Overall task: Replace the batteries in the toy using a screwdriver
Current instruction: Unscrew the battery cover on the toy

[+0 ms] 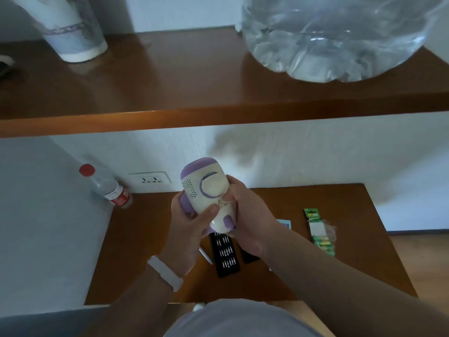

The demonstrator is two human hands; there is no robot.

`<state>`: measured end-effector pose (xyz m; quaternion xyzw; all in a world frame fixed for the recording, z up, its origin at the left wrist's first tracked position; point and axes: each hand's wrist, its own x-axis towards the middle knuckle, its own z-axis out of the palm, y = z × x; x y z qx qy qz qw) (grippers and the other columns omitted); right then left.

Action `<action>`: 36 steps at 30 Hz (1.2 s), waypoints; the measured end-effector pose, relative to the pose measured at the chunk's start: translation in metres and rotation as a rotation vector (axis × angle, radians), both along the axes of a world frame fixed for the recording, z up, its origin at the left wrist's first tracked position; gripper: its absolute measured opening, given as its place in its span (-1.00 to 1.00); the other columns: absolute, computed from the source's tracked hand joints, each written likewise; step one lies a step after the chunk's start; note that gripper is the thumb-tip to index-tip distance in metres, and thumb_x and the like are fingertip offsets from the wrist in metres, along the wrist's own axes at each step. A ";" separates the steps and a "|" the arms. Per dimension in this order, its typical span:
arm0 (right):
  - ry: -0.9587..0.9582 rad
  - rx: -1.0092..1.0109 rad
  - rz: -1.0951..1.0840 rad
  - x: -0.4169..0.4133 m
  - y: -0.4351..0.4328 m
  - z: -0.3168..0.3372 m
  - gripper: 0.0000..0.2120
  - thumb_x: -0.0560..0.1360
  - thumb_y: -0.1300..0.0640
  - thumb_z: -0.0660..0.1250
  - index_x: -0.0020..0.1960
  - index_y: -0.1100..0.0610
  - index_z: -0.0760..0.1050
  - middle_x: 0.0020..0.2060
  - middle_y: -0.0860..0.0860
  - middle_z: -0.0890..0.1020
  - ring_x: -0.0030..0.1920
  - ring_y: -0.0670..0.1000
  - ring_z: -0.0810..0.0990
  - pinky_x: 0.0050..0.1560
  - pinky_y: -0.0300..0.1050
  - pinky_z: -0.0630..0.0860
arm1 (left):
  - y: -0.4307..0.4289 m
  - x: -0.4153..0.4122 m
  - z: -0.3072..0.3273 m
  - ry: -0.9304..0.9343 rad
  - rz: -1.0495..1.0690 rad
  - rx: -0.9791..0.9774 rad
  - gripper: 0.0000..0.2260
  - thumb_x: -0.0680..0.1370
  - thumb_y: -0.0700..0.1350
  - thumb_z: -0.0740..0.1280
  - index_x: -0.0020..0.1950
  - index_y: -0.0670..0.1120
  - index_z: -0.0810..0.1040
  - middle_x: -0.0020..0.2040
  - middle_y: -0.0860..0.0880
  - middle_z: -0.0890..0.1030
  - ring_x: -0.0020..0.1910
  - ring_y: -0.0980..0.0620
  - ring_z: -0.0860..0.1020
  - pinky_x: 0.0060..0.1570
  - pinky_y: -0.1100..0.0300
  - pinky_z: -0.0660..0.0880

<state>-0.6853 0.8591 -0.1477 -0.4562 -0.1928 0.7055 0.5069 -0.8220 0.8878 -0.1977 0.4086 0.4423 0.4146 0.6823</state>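
I hold a cream and purple toy [206, 188] above the low wooden table [364, 251], its speaker grille and round purple-ringed cover facing me. My left hand [189, 229] grips its lower left side, thumb across the front. My right hand [245, 215] clasps the right side, fingers at a small part near the middle. Below the toy lies a black tray of screwdriver bits [224, 254], with a thin silver screwdriver shaft [205, 256] beside it. A green pack of batteries [319, 232] lies to the right.
A red-capped plastic bottle [107, 186] stands at the table's back left by a wall socket [149, 180]. A wooden shelf [194, 93] overhead carries a white vase [70, 30] and a big clear water jug [340, 37]. A small card [285, 223] peeks out by my right wrist.
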 end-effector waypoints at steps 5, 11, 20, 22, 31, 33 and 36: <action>-0.230 0.063 0.024 -0.014 -0.004 0.006 -0.64 0.58 0.19 0.19 0.25 -0.21 0.46 0.12 0.02 0.62 0.07 0.03 0.65 0.13 0.00 0.61 | 0.011 -0.019 0.002 -0.129 -0.019 -0.028 -0.28 0.34 -0.10 0.55 0.44 -0.04 0.34 0.30 -0.20 0.57 0.23 -0.24 0.59 0.05 -0.23 0.58; -0.327 0.100 -0.135 -0.044 -0.007 0.002 -0.70 0.62 0.08 0.23 0.33 -0.12 0.39 0.14 0.05 0.60 0.08 -0.02 0.65 -0.09 -0.22 0.60 | 0.017 -0.035 0.002 -0.191 -0.049 -0.030 -0.42 0.44 -0.17 0.48 0.42 -0.08 0.39 0.30 -0.21 0.58 0.22 -0.24 0.60 0.09 -0.29 0.57; -0.264 -0.006 -0.225 -0.080 -0.002 -0.019 -0.75 0.61 0.08 0.23 0.28 -0.07 0.46 0.08 0.02 0.67 0.07 0.02 0.67 -0.07 -0.16 0.61 | 0.017 -0.060 -0.010 -0.162 -0.022 0.000 -0.58 0.39 -0.19 0.45 0.22 0.01 0.50 0.09 -0.04 0.70 0.09 -0.09 0.67 -0.06 -0.08 0.65; -0.251 -0.015 -0.224 -0.082 -0.003 -0.025 -0.75 0.62 0.10 0.22 0.28 -0.05 0.46 0.06 0.04 0.68 0.07 0.06 0.67 -0.03 -0.10 0.62 | 0.015 -0.063 -0.012 -0.160 -0.026 -0.007 -0.60 0.37 -0.19 0.44 0.18 0.05 0.51 0.04 0.01 0.71 0.06 -0.06 0.69 -0.11 -0.04 0.66; -0.338 0.053 -0.197 -0.088 -0.001 -0.021 -0.75 0.60 0.24 0.17 0.20 0.07 0.53 0.00 0.03 0.69 0.04 0.06 0.68 0.01 -0.05 0.63 | 0.024 -0.083 -0.008 -0.184 -0.047 0.031 -0.68 0.47 -0.22 0.47 0.18 0.04 0.61 0.15 -0.13 0.68 0.13 -0.17 0.66 -0.08 -0.12 0.65; -0.407 0.042 -0.225 -0.089 -0.001 -0.022 -0.79 0.59 0.27 0.17 0.09 0.13 0.56 -0.03 0.11 0.69 0.05 0.17 0.66 0.03 0.01 0.62 | 0.025 -0.088 -0.008 -0.189 -0.049 0.044 -0.66 0.47 -0.22 0.43 0.24 -0.02 0.58 0.17 -0.15 0.67 0.15 -0.18 0.65 -0.08 -0.12 0.64; -0.534 0.011 -0.252 -0.092 -0.001 -0.025 -0.81 0.60 0.24 0.20 -0.05 0.12 0.59 -0.07 0.15 0.67 0.05 0.23 0.63 0.08 0.11 0.59 | 0.026 -0.097 -0.006 -0.199 -0.045 0.039 -0.67 0.48 -0.24 0.44 0.19 0.07 0.62 0.15 -0.09 0.69 0.14 -0.12 0.66 -0.10 -0.06 0.64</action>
